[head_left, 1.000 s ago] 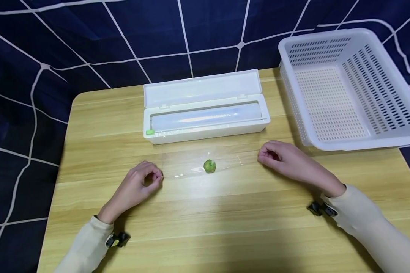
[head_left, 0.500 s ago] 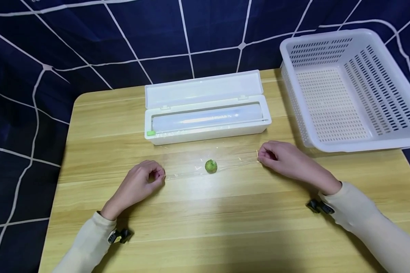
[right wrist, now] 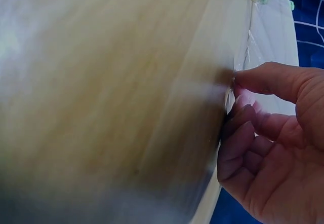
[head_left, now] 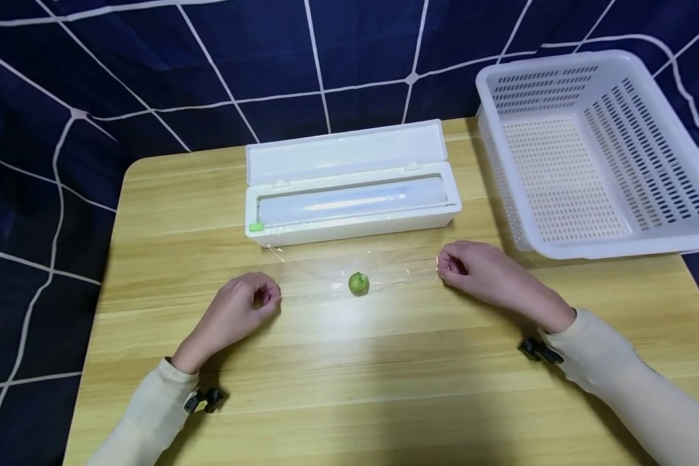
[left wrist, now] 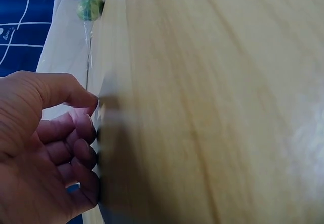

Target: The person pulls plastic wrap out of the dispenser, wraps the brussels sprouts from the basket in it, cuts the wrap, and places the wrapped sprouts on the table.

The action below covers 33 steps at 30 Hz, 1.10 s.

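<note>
A sheet of clear cling film (head_left: 309,275) stretches low across the wooden table between both hands. At its middle sits a small round green fruit (head_left: 358,284), like a lime; whether the film lies over or under it I cannot tell. My left hand (head_left: 237,315) pinches the film's left end between thumb and forefinger, close to the tabletop; the left wrist view shows that thumb (left wrist: 66,89) with the other fingers curled. On the far side, my right hand (head_left: 486,275) pinches the right end. In the right wrist view, its thumb (right wrist: 276,79) meets the forefinger at the film's edge.
Behind the film stands a white cling film box (head_left: 355,223), lid raised, with a film roll (head_left: 349,197) inside and a green slider (head_left: 256,227) at its left. A white slotted basket (head_left: 515,200) occupies the right rear corner. Dark blue gridded cloth (head_left: 367,52) hangs behind.
My hands stay almost in place, still pinching the film. Glints on the film have shifted, and my right forearm has edged slightly left. The fruit and the box look unmoved.
</note>
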Tool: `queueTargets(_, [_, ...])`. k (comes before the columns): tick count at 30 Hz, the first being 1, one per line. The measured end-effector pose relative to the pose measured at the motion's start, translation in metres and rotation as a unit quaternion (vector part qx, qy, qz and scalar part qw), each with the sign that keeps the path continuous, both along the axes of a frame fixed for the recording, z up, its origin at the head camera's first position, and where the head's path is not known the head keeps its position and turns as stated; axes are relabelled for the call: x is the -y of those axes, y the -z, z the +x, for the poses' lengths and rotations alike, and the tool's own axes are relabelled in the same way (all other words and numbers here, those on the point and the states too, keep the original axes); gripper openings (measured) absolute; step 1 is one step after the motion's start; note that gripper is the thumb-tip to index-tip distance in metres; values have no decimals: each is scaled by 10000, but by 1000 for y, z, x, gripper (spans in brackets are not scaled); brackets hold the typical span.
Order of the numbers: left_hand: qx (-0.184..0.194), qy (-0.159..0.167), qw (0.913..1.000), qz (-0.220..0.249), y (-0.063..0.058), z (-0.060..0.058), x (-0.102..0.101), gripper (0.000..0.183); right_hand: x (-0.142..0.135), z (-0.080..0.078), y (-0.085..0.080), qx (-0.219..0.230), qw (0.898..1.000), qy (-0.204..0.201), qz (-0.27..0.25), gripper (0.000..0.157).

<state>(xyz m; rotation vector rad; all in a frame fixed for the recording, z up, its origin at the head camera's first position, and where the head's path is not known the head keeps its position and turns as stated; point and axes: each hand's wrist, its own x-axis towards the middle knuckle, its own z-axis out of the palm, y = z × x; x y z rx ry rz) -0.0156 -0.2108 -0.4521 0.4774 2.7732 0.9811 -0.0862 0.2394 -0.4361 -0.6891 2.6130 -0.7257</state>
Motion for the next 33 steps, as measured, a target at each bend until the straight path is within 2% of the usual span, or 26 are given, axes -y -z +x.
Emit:
queueTargets(3, [-55, 29, 9998, 181, 2, 0, 2, 19, 2, -1, -2, 98, 9999, 72, 52, 14])
queueTargets(6, [-142, 52, 9991, 390, 9, -1, 5, 18, 2, 0, -3, 253, 9995, 172, 74, 8])
queueTargets(11, [-174, 128, 9983, 544, 15, -3, 9, 16, 1, 1, -3, 365, 9989, 287, 113, 12])
queueTargets(17, [148, 116, 9991, 388, 2, -3, 5, 18, 0, 1, -4, 418, 9985, 332, 147, 14])
queueTargets(21, [97, 157, 9992, 361, 7, -3, 8, 19, -2, 2, -4, 439, 9984, 342, 126, 19])
queueTargets(24, [255, 182, 9990, 303, 5, -3, 9, 17, -4, 4, -5, 431, 9984, 362, 87, 24])
queueTargets(27, [484, 166, 9986, 126, -7, -1, 7, 15, -6, 7, -7, 413, 9983, 402, 35, 26])
queueTargets(33, [307, 141, 9994, 23, -9, 0, 10, 15, -4, 11, -7, 104, 9984, 497, -235, 22])
